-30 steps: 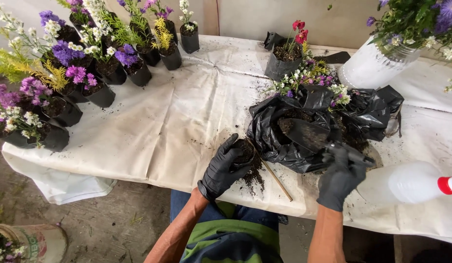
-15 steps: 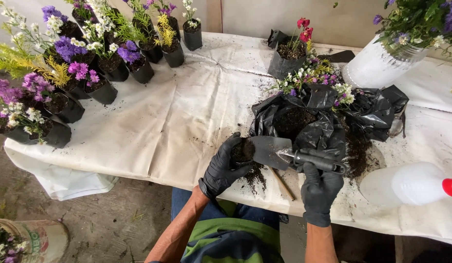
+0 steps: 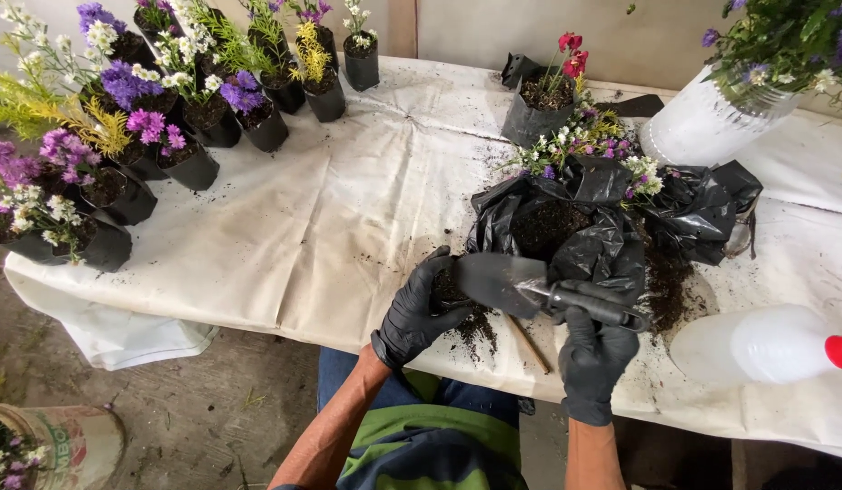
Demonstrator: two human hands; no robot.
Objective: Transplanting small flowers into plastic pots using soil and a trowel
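Observation:
My left hand (image 3: 412,313), in a black glove, grips a small black nursery bag of soil (image 3: 447,289) at the table's near edge. My right hand (image 3: 591,358), also gloved, holds a hand trowel (image 3: 512,283) by its black handle; the metal blade lies over the small bag's mouth. Loose soil (image 3: 475,325) is spilled just under the bag. Behind the trowel sits a large crumpled black plastic bag of soil (image 3: 552,227). A thin wooden stick (image 3: 528,343) lies on the cloth between my hands.
A white cloth (image 3: 321,209) covers the table. Several potted flowers in black bags (image 3: 180,118) stand at the far left. A red-flowered bag (image 3: 541,100), loose cut flowers (image 3: 584,141), a white bucket (image 3: 698,122) and a white spray bottle (image 3: 766,345) lie to the right.
My right hand lifted the trowel out of the large soil bag and swung it left to the small bag. The blade has tipped over the small bag's mouth.

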